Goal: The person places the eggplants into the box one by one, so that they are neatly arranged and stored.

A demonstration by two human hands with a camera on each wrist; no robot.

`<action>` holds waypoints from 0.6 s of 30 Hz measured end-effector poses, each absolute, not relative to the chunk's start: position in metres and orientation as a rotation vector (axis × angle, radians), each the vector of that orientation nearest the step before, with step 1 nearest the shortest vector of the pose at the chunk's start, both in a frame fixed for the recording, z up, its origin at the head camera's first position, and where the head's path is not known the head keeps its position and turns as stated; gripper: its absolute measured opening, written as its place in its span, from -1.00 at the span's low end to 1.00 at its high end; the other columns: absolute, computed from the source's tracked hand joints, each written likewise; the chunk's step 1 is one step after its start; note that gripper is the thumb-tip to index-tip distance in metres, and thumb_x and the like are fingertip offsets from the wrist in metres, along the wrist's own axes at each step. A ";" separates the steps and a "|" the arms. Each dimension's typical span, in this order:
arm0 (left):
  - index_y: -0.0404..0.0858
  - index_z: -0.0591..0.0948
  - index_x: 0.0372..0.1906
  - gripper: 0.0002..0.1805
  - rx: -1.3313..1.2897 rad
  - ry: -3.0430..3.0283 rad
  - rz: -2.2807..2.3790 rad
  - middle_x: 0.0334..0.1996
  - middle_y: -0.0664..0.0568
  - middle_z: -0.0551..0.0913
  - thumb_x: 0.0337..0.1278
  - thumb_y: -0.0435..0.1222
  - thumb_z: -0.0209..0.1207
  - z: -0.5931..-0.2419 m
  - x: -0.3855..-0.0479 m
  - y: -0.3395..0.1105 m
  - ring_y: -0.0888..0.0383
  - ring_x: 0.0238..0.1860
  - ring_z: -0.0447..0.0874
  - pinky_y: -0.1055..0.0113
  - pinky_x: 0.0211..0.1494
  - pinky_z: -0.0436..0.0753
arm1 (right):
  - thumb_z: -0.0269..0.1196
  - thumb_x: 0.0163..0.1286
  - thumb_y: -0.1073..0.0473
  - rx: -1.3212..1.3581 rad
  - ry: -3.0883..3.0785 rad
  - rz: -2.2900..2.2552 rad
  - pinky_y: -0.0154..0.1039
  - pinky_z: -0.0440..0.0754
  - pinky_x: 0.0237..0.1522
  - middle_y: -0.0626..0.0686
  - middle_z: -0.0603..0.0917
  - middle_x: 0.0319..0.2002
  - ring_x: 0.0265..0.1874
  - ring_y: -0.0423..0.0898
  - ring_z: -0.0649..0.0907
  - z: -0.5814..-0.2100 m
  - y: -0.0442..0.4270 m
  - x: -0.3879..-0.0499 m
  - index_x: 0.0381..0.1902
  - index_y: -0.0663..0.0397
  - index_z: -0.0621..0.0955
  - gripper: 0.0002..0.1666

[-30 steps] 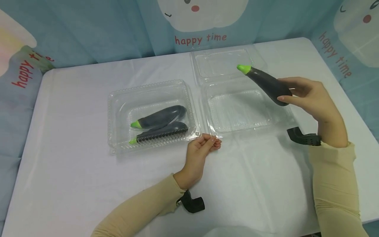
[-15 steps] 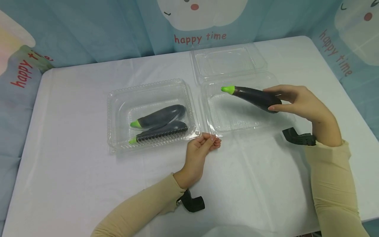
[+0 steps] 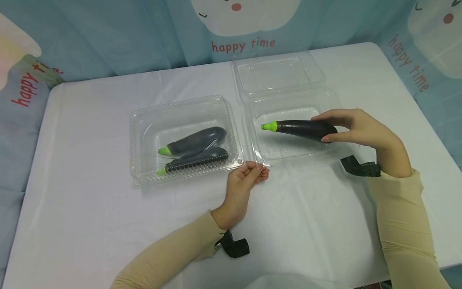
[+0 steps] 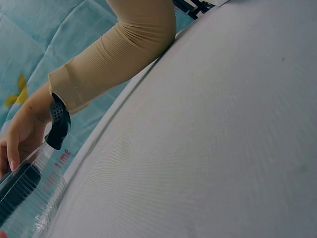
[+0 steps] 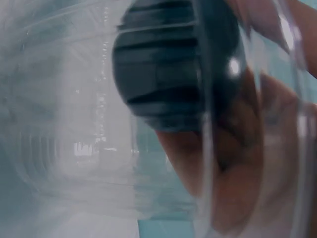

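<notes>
My right hand (image 3: 364,126) grips a dark eggplant (image 3: 297,127) by its thick end, fingers above and thumb below. The eggplant lies level inside or just over the base of an open clear plastic clamshell box (image 3: 278,157), its bright green stem pointing left. Whether it touches the bottom cannot be told. In the right wrist view, the round end of the eggplant (image 5: 158,69) shows through the box's clear wall. At the box's front left corner my left hand (image 3: 240,186) pinches the rim between thumb and curled fingers.
A closed clear box (image 3: 144,132) with two eggplants (image 3: 196,141) in it stands on the left, beside the open one. The open box's lid (image 3: 278,74) lies folded back toward the curtain (image 3: 144,36). White cloth covers the table (image 3: 90,224).
My right hand has moved left and down, bringing the eggplant from above the right side of the open box to lie level low within its outline. My left hand stays at the corner.
</notes>
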State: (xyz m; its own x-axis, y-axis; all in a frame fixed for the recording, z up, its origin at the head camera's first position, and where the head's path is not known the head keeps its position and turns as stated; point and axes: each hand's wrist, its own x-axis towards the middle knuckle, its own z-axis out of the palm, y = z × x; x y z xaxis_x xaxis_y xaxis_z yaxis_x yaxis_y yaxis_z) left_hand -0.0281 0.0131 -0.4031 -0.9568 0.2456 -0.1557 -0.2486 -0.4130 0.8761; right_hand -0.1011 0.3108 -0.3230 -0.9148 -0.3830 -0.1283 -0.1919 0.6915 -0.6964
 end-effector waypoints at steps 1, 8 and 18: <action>-0.59 0.48 -0.25 -0.85 -0.005 1.500 2.419 -0.33 -0.08 0.64 0.30 -0.49 0.00 -0.403 -0.028 0.013 0.16 -0.27 0.65 0.22 -0.01 0.62 | 0.41 0.14 0.16 -0.454 2.644 -1.011 -0.61 0.31 -0.04 -0.15 0.57 0.08 0.06 -0.42 0.45 -0.323 0.311 -0.101 0.15 -0.19 0.56 -0.42; -0.59 0.49 -0.25 -0.85 -0.005 1.507 2.418 -0.33 -0.09 0.64 0.29 -0.49 0.02 -0.403 -0.028 0.013 0.13 -0.27 0.65 0.23 -0.02 0.63 | 0.43 0.11 0.14 -0.539 2.686 -0.905 -0.54 0.35 -0.10 -0.17 0.61 0.03 -0.03 -0.40 0.49 -0.324 0.309 -0.101 0.12 -0.27 0.58 -0.42; -0.58 0.49 -0.26 -0.86 -0.020 1.497 2.422 -0.34 -0.08 0.65 0.29 -0.50 0.01 -0.402 -0.029 0.013 0.12 -0.27 0.65 0.23 -0.02 0.63 | 0.47 0.03 0.21 -0.713 2.687 -0.907 -0.58 0.35 -0.09 -0.15 0.64 0.00 -0.05 -0.42 0.50 -0.327 0.306 -0.102 0.08 -0.17 0.61 -0.41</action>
State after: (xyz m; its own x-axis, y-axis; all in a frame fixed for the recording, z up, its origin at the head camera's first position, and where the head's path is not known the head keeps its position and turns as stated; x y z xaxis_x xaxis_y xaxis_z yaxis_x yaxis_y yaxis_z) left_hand -0.0289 0.0134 -0.4023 -0.9570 0.2393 -0.1639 -0.2536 -0.4161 0.8732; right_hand -0.1023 0.3060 -0.3273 -0.8590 -0.5096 -0.0490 -0.3757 0.6925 -0.6159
